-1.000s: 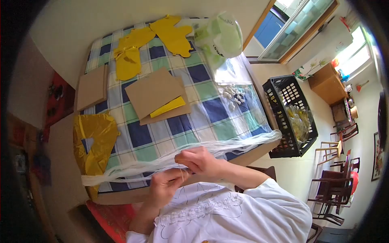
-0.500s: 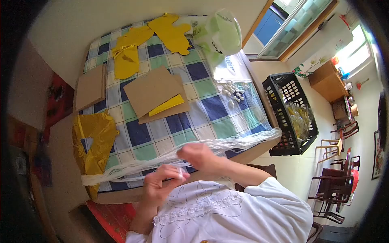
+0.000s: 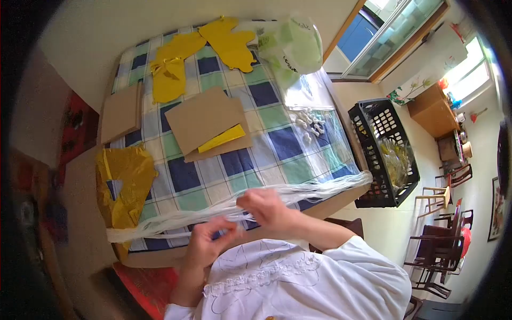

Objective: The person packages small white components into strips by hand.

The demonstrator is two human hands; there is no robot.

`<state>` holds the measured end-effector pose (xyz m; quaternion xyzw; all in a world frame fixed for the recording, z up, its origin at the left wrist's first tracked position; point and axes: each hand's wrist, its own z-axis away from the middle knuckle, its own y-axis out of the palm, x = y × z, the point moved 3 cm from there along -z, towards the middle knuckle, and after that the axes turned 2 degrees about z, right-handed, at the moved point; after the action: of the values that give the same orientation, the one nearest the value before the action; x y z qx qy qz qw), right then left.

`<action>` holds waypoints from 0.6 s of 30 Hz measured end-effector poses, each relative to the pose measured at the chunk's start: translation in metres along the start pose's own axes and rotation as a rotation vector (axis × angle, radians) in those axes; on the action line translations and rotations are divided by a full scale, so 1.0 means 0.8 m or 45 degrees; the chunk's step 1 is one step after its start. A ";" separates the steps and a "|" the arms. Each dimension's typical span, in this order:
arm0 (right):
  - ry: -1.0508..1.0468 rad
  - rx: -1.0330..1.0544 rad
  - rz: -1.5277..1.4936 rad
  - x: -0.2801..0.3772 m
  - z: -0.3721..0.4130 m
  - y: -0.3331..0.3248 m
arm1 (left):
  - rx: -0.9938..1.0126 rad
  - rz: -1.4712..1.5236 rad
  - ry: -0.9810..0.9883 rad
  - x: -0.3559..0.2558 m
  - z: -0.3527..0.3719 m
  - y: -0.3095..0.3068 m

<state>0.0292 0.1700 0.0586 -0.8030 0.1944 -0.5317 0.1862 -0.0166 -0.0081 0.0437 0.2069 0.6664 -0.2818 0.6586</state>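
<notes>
A long bundle of white strings [image 3: 176,220] stretches along the near edge of the cloth-covered table, passing just beyond both hands. My left hand [image 3: 209,241] is closed in a pinch in front of my chest, with a small blurred bit of white string [image 3: 239,230] at its fingertips. Slightly higher and to the right, my right hand [image 3: 268,209] is closed over the bundle, its fingers curled together. Anything inside those right fingers is too small or hidden to make out.
Cardboard pieces [image 3: 200,120], yellow foil-like sheets [image 3: 226,45] and a gold sheet [image 3: 125,181] lie on the checked cloth [image 3: 290,144]. Several small white pieces [image 3: 309,125] are near a green-white plastic bag [image 3: 293,48]. A black crate [image 3: 370,154] stands right of the table.
My left hand's fingertips have shifted slightly, and the white bit there shows less clearly. My right hand has moved a little to the right. The string bundle stays in place.
</notes>
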 end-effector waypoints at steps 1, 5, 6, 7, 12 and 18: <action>-0.044 -0.010 0.094 -0.022 0.001 0.010 | 0.049 0.310 0.002 -0.007 0.005 0.006; -0.288 0.284 -0.029 0.013 0.008 0.034 | -0.188 -0.013 0.093 -0.004 -0.010 -0.006; -0.213 0.182 -0.005 0.012 0.001 0.021 | -0.239 -0.289 0.105 -0.002 -0.014 -0.009; -0.141 0.078 0.022 0.007 -0.006 0.008 | -0.047 -0.083 -0.113 -0.002 -0.006 -0.006; -0.175 0.286 0.002 0.005 0.003 0.033 | -0.116 0.146 0.209 -0.014 -0.006 -0.007; -0.051 0.051 -0.013 -0.008 -0.013 0.010 | 0.069 0.454 0.346 -0.030 -0.009 0.004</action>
<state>0.0165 0.1650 0.0533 -0.8105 0.1758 -0.5203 0.2035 -0.0190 0.0017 0.0667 0.3751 0.6940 -0.1484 0.5964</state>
